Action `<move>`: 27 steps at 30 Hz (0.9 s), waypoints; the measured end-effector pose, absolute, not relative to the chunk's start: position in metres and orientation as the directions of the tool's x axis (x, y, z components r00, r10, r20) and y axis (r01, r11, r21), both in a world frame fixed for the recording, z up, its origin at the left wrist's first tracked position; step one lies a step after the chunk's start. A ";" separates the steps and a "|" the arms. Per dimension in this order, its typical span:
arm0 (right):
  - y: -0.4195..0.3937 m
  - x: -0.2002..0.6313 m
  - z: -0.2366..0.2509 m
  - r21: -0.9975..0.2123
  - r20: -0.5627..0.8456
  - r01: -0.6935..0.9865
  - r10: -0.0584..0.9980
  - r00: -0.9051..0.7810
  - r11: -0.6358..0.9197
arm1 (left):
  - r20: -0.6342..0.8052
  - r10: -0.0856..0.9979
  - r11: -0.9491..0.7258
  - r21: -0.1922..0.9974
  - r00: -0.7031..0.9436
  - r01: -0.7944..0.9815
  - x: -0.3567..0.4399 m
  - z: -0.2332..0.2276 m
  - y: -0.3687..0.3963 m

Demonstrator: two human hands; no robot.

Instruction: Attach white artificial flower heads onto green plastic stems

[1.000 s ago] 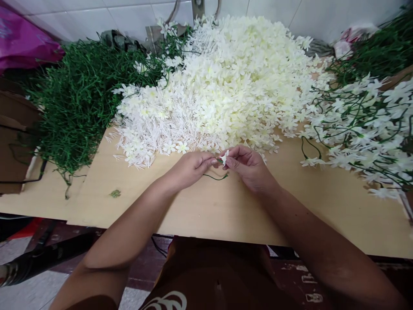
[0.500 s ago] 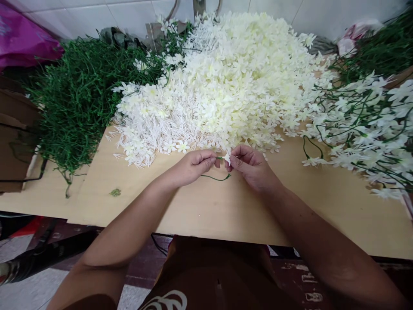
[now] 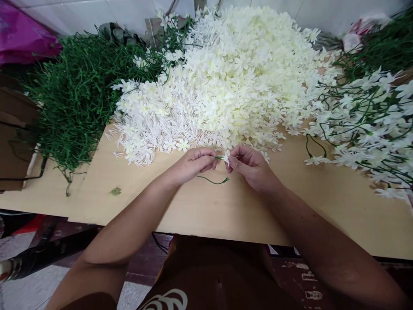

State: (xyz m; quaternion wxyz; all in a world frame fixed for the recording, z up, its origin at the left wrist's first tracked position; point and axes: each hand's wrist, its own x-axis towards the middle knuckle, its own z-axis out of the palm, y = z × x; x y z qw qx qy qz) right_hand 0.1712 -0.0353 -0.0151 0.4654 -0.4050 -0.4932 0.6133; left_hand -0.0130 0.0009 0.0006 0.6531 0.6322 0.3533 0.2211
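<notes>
Above the wooden surface [image 3: 209,219], the left hand [image 3: 197,164] is pinching a green artificial stem [image 3: 213,181]; close by, the right hand [image 3: 251,165] is pinching a white artificial flower [image 3: 226,159] at the stem's tip. Stemmed flowers [image 3: 371,133] are lying right, bare green stems [image 3: 80,94] left, and a loose blossom heap [image 3: 241,82] is spreading far centre.

Stem pile [image 3: 75,92] left of flower heap [image 3: 245,77]

A craft workshop (tiled wall [image 3: 129,15] behind), shown by heaped artificial flowers [image 3: 245,77] and green stems [image 3: 77,86].
</notes>
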 end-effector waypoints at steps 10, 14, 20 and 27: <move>-0.037 0.170 -0.013 -0.994 -0.012 -0.100 0.973 -0.230 -0.036 | -0.194 0.727 0.101 0.979 0.659 0.177 -0.010 0.004 0.002; -0.037 0.170 -0.013 -0.993 -0.004 -0.111 0.976 -0.219 -0.029 | -0.214 0.731 0.120 0.975 0.648 0.186 -0.010 0.006 0.001; -0.039 0.167 -0.016 -0.996 -0.009 -0.085 0.981 -0.195 -0.026 | -0.196 0.729 0.111 0.979 0.656 0.170 -0.010 0.003 0.000; -0.042 0.163 -0.021 -0.999 -0.015 -0.033 0.985 -0.172 -0.021 | -0.128 0.715 0.055 0.990 0.687 0.127 -0.011 -0.003 -0.003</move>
